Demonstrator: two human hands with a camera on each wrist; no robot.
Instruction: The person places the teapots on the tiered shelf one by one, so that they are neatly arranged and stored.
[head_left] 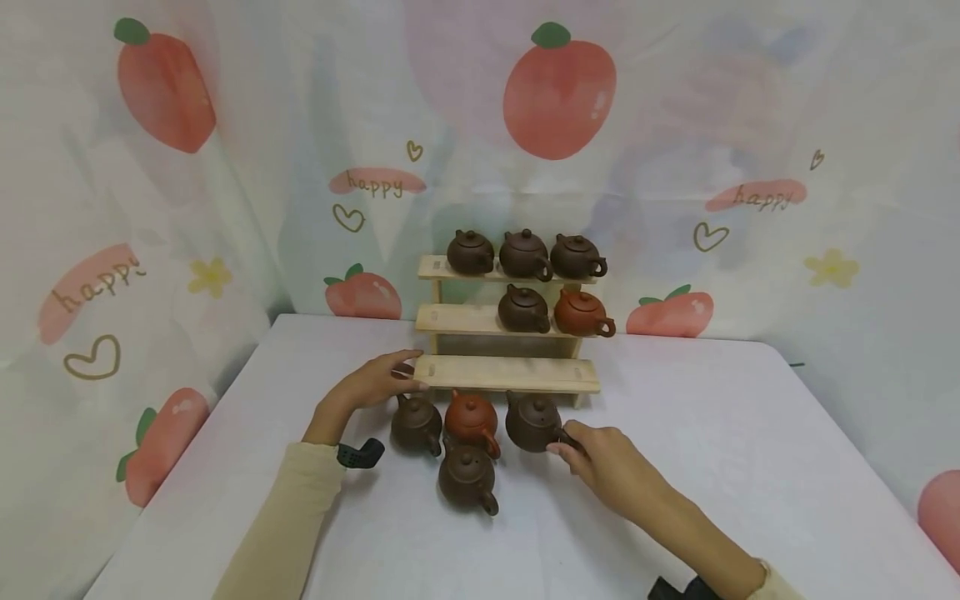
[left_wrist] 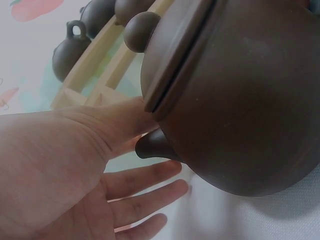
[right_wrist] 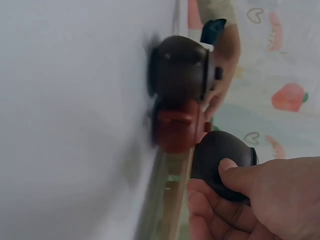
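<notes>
My right hand pinches the handle of a dark brown teapot before the stand's lowest shelf. In the right wrist view, thumb and fingers close around this teapot. My left hand is at the left end of the wooden stand. Its lower fingers look straight in the left wrist view; thumb and index tips are hidden behind a brown teapot. A small dark shape shows between thumb and index, its kind unclear. Near the hands stand a brown teapot, a red teapot and another brown teapot.
Three dark teapots stand on the top shelf. The middle shelf bears a dark teapot and a red teapot toward its right side. A white cloth covers the table, with a patterned curtain behind.
</notes>
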